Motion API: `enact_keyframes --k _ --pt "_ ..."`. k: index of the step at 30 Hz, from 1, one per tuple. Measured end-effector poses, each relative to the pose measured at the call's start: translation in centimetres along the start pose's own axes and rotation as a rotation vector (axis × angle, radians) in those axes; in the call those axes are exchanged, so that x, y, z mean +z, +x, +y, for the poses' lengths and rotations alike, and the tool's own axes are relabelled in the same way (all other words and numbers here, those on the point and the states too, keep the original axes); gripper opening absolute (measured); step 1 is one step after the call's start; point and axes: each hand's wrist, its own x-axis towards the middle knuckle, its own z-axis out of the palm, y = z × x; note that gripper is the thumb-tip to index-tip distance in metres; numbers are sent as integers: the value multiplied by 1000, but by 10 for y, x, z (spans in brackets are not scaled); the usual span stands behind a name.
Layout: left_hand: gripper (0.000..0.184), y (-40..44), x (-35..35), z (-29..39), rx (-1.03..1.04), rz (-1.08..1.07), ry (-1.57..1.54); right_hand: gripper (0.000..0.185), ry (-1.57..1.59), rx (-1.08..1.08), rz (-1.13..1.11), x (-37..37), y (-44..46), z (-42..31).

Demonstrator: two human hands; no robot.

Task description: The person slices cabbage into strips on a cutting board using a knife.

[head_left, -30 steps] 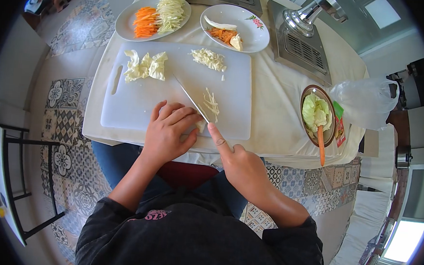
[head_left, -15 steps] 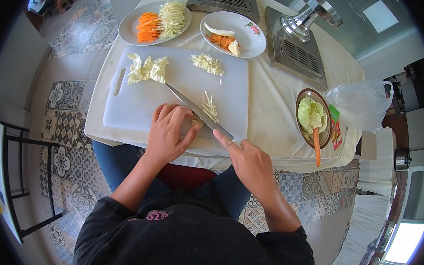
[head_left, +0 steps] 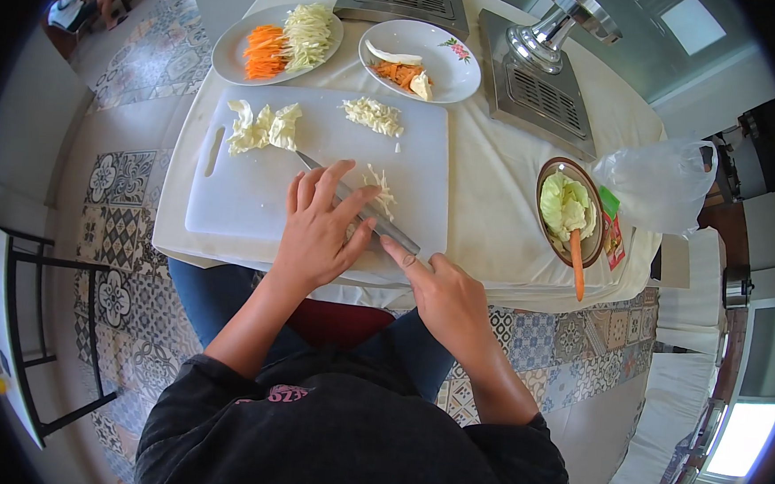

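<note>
My right hand [head_left: 442,290] grips a knife [head_left: 393,231] near the board's front right, its blade pointing up and left. Over the blade, my left hand [head_left: 322,225] has its fingers spread, the fingertips close to some thin cabbage strips [head_left: 381,191]. What lies beneath its palm is mostly hidden. The white cutting board [head_left: 240,193] also carries cabbage leaf pieces [head_left: 264,128] at upper left and a small heap of chopped cabbage [head_left: 371,115] at upper right.
Behind the board are a plate of carrot and cabbage shreds [head_left: 224,53] and a flowered plate [head_left: 462,74]. Two metal stoves [head_left: 538,96] stand farther back. At right are a bowl [head_left: 543,223] with cabbage and a carrot, and a plastic bag [head_left: 653,187]. A person sits far left.
My left hand has opened its fingers and reached forward over the blade towards the strips. The knife has tilted flatter, with my right hand still on it.
</note>
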Motion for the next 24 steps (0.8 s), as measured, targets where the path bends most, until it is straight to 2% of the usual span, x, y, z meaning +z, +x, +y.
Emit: enact_keyframes --k 4,13,18,24 --pt "28 -5 -9 -9 -45 47 -77 80 17 -21 26 -2 -1 5" --pt "33 -18 -15 -19 128 -54 -92 72 155 -1 3 -18 -12 4" --pt "35 -22 -11 -15 105 -62 -51 67 193 -6 -8 -22 -23 -5" --pt "36 -21 -12 -6 84 -45 -21 72 169 15 -73 -19 -28 -13"
